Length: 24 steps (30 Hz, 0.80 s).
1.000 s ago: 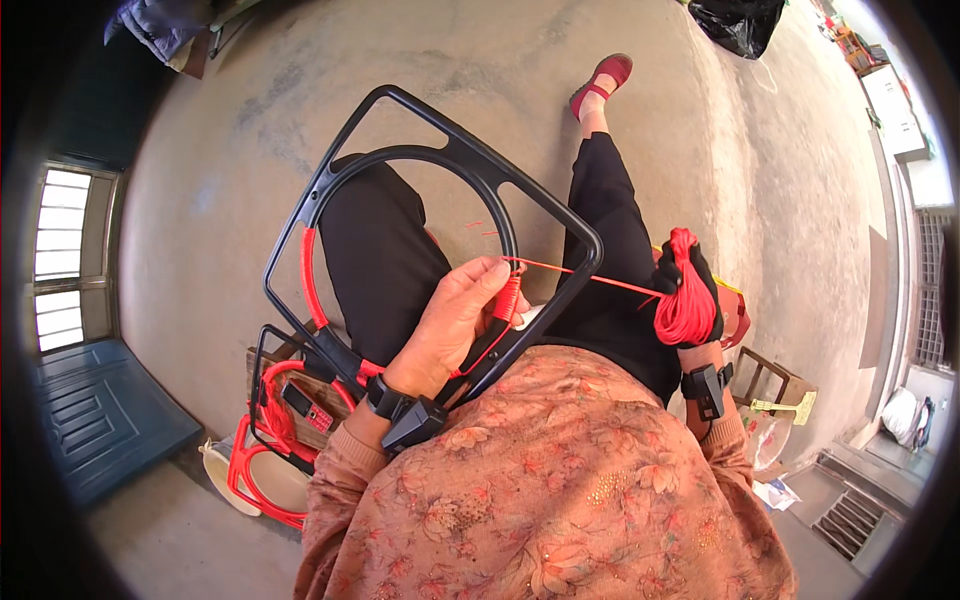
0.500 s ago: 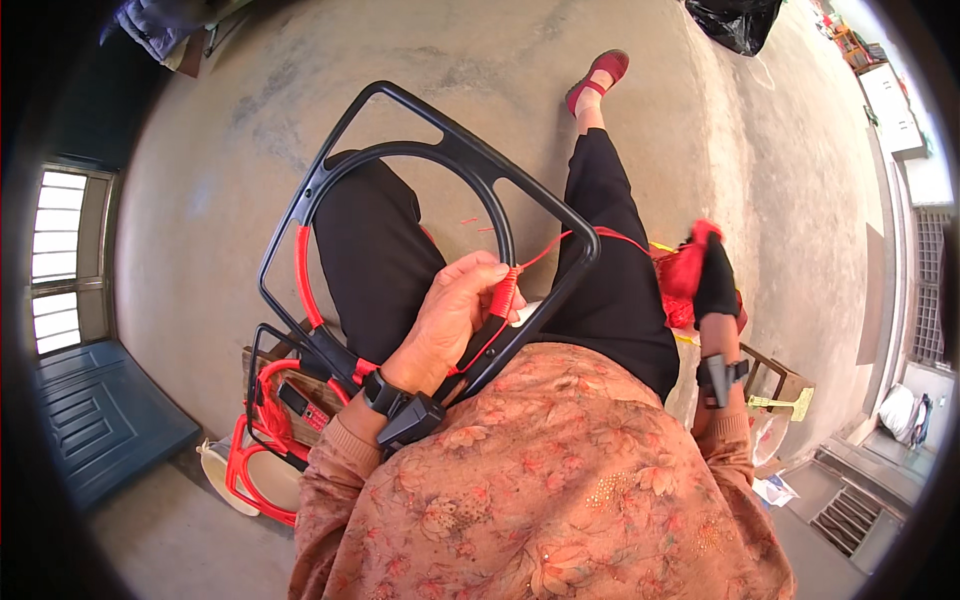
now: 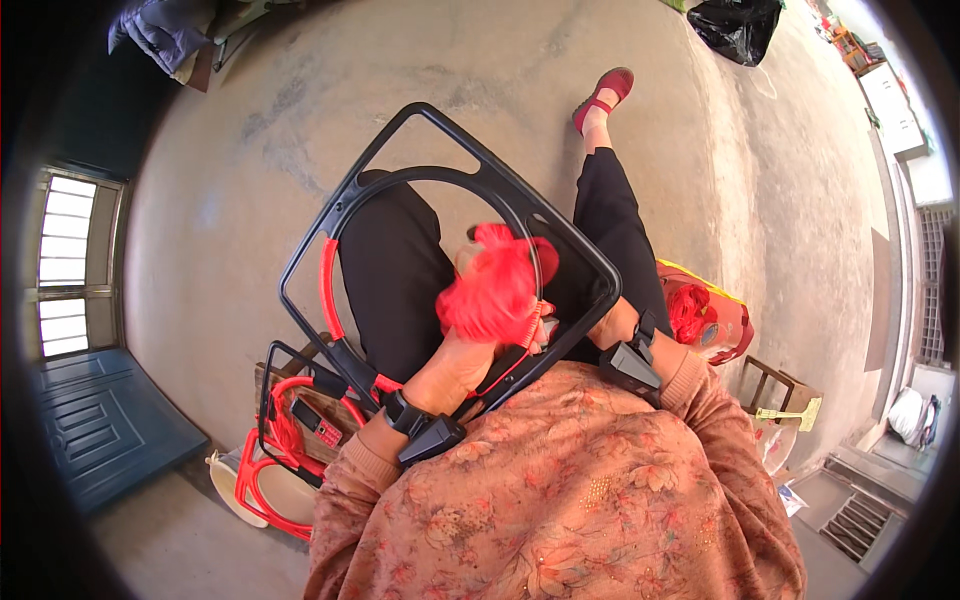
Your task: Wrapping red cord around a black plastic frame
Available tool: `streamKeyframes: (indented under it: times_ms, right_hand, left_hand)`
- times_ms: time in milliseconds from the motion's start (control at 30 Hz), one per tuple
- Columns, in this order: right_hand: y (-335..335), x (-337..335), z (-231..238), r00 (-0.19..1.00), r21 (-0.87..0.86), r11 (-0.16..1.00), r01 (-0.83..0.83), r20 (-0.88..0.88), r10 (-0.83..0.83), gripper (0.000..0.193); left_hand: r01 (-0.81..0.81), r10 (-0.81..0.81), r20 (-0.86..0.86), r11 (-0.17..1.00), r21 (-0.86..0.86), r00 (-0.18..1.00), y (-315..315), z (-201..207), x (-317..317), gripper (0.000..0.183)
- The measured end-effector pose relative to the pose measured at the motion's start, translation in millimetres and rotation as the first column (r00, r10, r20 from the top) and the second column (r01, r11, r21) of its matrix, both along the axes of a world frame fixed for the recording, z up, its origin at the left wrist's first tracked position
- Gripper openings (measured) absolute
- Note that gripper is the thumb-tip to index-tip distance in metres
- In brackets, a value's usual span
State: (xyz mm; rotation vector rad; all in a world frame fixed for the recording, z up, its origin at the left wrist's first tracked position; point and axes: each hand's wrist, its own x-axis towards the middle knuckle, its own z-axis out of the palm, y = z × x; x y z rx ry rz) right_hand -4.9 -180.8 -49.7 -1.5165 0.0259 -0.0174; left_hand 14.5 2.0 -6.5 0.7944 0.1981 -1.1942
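Note:
A black frame (image 3: 477, 170), a rounded square of tubing with a ring inside it, lies tilted over my lap. One stretch of the ring is sheathed in red. My left hand (image 3: 460, 368) grips the ring's lower right side; its fingers are largely hidden behind a bundle of red cord (image 3: 490, 295). That bundle is blurred and sits within the ring, in front of the left hand. My right hand (image 3: 578, 258), in a dark glove with red on it, reaches in behind the frame's right corner and holds the bundle. Its fingers are mostly covered.
By my right leg stands a red bag (image 3: 725, 330) with more red cord in it. At my left are a second black frame with red parts (image 3: 275, 480), a small red-and-black phone (image 3: 318, 420) and a pale round container (image 3: 230, 490). A black plastic bag (image 3: 735, 30) lies far right.
My right hand has swung in from the far right to the ring, bringing the red cord bundle to my left hand. The frame has shifted slightly right and down in view.

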Motion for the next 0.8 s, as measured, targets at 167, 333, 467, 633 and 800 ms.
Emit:
streamKeyframes:
  times_ms: [167, 333, 467, 633, 800]
  right_hand:
    - [6, 4, 24, 0.959, 0.385, 0.893, -0.232, -0.062, 0.276, 0.042]
    - [0, 18, 50, 0.841, 0.717, 0.587, -0.375, -0.003, 0.541, 0.049]
    - [-5, 2, 35, 0.921, 0.684, 0.724, -0.090, -0.219, 0.321, 0.038]
    - [-61, -40, 8, 0.947, 0.679, 0.683, 0.268, -0.314, -0.059, 0.033]
    - [-130, -91, 6, 0.758, 0.630, 0.429, 0.647, -0.473, -0.450, 0.024]
  left_hand:
    - [-0.150, 0.144, 0.233, 0.989, 0.008, 0.962, 1, -7, -1, 0.023]
    - [-0.145, 0.137, 0.204, 0.989, 0.023, 0.969, 1, -3, -1, 0.016]
    - [-0.133, 0.129, 0.214, 0.991, 0.001, 0.968, 1, -1, 1, 0.016]
    - [-0.104, 0.090, 0.181, 0.992, 0.072, 0.979, 2, 13, 8, 0.021]
    - [-0.142, 0.133, 0.116, 0.986, 0.081, 0.984, 2, 14, 10, 0.020]
